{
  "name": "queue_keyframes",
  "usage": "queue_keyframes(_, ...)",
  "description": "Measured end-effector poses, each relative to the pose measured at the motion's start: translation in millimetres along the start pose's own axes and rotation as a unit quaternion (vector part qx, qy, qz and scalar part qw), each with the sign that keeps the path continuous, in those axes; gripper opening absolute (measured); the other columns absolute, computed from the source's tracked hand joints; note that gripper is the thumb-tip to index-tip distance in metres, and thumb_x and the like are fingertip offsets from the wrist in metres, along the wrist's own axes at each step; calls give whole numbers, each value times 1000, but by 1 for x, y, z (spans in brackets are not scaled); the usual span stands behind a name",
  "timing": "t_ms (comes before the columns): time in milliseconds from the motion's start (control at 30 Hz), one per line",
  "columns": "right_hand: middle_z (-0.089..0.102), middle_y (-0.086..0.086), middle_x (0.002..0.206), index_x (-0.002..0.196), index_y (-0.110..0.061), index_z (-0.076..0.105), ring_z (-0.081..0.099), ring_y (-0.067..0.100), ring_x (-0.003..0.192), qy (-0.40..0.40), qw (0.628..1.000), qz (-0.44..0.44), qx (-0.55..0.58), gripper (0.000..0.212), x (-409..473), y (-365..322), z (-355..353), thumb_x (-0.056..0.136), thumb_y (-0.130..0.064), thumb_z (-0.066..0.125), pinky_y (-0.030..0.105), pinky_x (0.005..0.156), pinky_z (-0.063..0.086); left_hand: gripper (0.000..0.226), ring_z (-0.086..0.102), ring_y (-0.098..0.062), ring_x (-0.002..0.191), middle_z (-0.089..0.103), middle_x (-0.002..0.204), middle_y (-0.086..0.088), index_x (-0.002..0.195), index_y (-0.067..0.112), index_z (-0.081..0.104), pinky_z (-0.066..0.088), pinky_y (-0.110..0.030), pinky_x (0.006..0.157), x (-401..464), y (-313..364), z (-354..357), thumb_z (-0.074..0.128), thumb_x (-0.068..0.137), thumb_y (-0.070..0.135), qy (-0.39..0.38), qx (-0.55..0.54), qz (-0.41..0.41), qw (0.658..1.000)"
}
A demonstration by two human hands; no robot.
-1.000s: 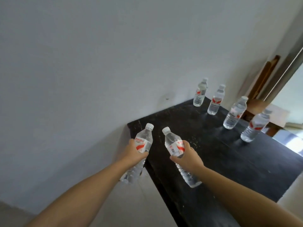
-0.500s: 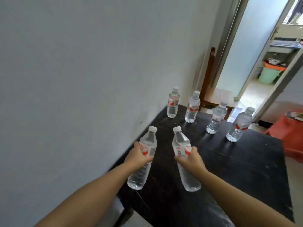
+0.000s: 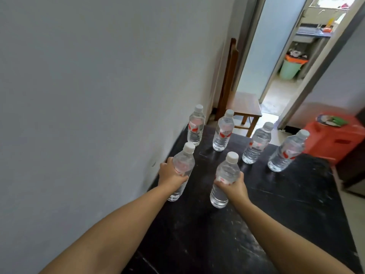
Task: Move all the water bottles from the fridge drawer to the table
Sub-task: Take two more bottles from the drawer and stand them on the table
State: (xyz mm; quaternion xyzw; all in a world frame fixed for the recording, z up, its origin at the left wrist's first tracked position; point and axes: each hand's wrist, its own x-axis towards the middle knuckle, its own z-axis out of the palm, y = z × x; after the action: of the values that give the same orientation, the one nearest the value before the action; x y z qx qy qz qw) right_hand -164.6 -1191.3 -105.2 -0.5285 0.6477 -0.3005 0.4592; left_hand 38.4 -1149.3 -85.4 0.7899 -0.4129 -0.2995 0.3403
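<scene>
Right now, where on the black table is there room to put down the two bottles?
The black table is bare from the four standing bottles forward to the near edge, and to the right of the right hand. The far edge is crowded with that row, and the left hand sits tight beside the wall.

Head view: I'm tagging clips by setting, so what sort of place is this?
Likely a home: a black table against a plain wall, a wooden chair, and a doorway to a kitchen-like room.

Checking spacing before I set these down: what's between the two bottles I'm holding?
Only bare black table shows between the left-hand bottle and right-hand bottle in the head view; nothing stands there.
</scene>
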Motion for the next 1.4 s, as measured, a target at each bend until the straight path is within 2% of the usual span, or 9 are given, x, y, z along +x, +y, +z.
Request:
queue_keyframes(233,58,-1,111,130,-17,38,58,19,102,12,999,-16,29,72,66,-11,14,72,-14,81,30,87,43,60,53,-13,94,59,108,0,117,13,48,39,-24,80,72,12,23,83,68,18,-8,-66,29,997)
queue_keyframes(367,59,-2,114,133,-19,37,59,19,105,16,999,-19,30,75,91,-11,27,72,-18,82,29,87,43,56,59,-9,96,60,105,8,110,19,49,45,-24,83,96,8,37,84,66,17,-21,-92,51,994)
queue_keyframes(633,56,-2,119,135,-20,33,56,15,107,19,999,-31,17,76,99,-6,42,76,-28,80,25,86,41,64,54,-7,102,52,115,0,120,17,45,37,-5,82,98,-13,55,81,68,6,3,-132,67,989)
queue_keyframes(867,48,9,135,141,-20,25,54,23,117,-19,999,20,-19,88,94,3,36,74,-31,81,36,98,48,79,54,-23,118,51,130,-7,131,17,40,44,-30,96,99,-13,48,83,64,20,-26,-64,5,998)
queue_keyframes(967,35,16,148,150,-14,14,45,30,130,-40,994,60,-82,95,82,1,26,80,-31,75,35,99,42,93,51,-26,123,47,136,-8,139,20,31,45,-42,103,87,-14,33,79,63,42,-69,-12,-20,997)
queue_keyframes(1033,31,18,150,152,-10,10,41,32,133,-47,988,81,-124,95,70,-4,17,83,-32,72,35,101,40,92,49,-25,126,47,138,-9,141,16,30,44,-42,104,76,-14,21,77,66,43,-74,12,-8,997)
queue_keyframes(1167,47,17,140,144,-5,32,50,29,125,-65,976,93,-188,70,46,-13,6,87,-26,66,28,93,41,77,50,-27,124,47,137,-14,142,11,32,43,-36,103,52,-10,2,72,79,31,-72,51,2,996)
queue_keyframes(1267,66,12,118,118,-4,61,61,23,108,-86,967,43,-238,34,18,-21,5,87,-19,60,24,81,42,66,54,-26,116,51,129,-15,139,11,37,44,-32,96,26,-12,-7,68,83,27,-89,81,6,993)
queue_keyframes(1400,70,6,106,101,-11,70,64,20,101,-123,955,-7,-268,20,-23,-24,13,85,-19,59,25,84,47,58,56,-26,113,53,126,-14,136,11,42,43,-31,95,-13,-21,-15,65,85,25,-101,101,10,990)
